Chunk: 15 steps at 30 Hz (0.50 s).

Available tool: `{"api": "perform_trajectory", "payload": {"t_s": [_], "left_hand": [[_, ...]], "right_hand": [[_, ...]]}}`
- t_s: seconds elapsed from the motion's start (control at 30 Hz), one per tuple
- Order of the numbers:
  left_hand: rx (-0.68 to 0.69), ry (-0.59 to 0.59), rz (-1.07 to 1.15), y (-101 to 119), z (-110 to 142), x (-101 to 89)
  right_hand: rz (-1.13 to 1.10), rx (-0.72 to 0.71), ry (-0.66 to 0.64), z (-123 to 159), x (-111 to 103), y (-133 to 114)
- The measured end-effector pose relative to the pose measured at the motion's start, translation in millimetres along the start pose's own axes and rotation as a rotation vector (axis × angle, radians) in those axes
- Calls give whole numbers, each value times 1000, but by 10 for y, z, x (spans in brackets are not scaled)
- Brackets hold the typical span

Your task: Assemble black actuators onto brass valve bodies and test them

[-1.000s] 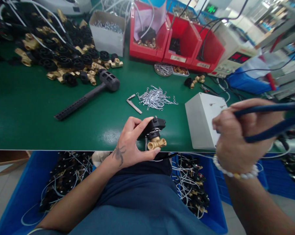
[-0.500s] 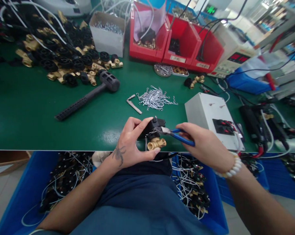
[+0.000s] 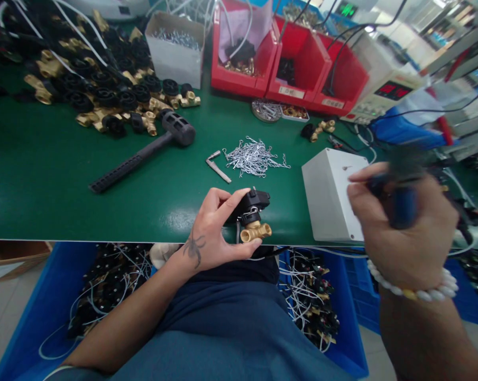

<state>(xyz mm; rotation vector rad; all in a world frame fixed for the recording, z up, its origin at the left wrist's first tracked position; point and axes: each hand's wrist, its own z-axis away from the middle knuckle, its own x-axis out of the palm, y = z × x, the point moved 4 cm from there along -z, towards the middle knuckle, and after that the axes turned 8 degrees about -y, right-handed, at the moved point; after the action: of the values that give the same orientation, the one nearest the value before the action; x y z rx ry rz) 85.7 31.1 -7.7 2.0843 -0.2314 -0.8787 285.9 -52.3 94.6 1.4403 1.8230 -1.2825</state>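
Near the bench's front edge, my left hand (image 3: 211,230) is closed around a brass valve with a black plastic head (image 3: 255,231), thumb below and fingers on top. A small wire clip (image 3: 251,212) shows at the valve's neck. My right hand (image 3: 407,222), blurred by motion, is over the right side of a grey box (image 3: 330,196), wrapped round blue-handled pliers (image 3: 404,206). A pile of silver wire clips (image 3: 253,157) lies behind the valve, and a bent metal piece (image 3: 218,166) lies beside that pile.
A black mallet (image 3: 144,159) lies at left, before a heap of brass valves with black caps (image 3: 104,98). Red bins (image 3: 239,79) and a white carton of screws (image 3: 175,63) stand at the back. Blue crates (image 3: 25,328) with wired parts sit below the bench edge.
My right hand has pulled the pliers off the valve and swung them right and up, over the grey box. The left hand keeps the valve nearly in place.
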Motion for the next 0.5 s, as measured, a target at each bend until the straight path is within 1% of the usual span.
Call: {"api": "perform_trajectory", "payload": {"t_s": [0.03, 0.07, 0.1, 0.17, 0.2, 0.23, 0.27, 0.3, 0.37, 0.4, 0.43, 0.47, 0.5], "left_hand": [[2, 6, -2, 1, 0, 1], [1, 9, -4, 0, 1, 2], [-2, 8, -6, -2, 1, 4], [-7, -1, -8, -6, 2, 9], [-9, -4, -8, -8, 2, 9], [-5, -4, -6, -7, 3, 7], [0, -1, -3, -6, 3, 5], [7, 5, -2, -3, 4, 2], [19, 12, -4, 2, 7, -2], [20, 14, -7, 4, 8, -1], [16, 13, -11, 3, 8, 0], [10, 9, -14, 0, 8, 2], [3, 5, -16, -2, 7, 5]], "right_hand": [[-59, 28, 114, 20, -23, 19], [-87, 21, 129, 34, -3, 23], [-74, -17, 42, 36, 53, 10], [30, -137, -301, 39, 199, -45], [77, -172, -445, 45, 239, -66], [94, -175, -503, 38, 230, -82], [80, -152, -455, 15, 176, -96], [46, -101, -340, -10, 97, -102], [-22, 26, -45, -19, -55, -87], [-29, 58, 31, -3, -80, -81], [-12, 53, 24, 12, -61, -83], [23, 21, -63, 25, -4, -89], [64, -36, -207, 39, 74, -100]]}}
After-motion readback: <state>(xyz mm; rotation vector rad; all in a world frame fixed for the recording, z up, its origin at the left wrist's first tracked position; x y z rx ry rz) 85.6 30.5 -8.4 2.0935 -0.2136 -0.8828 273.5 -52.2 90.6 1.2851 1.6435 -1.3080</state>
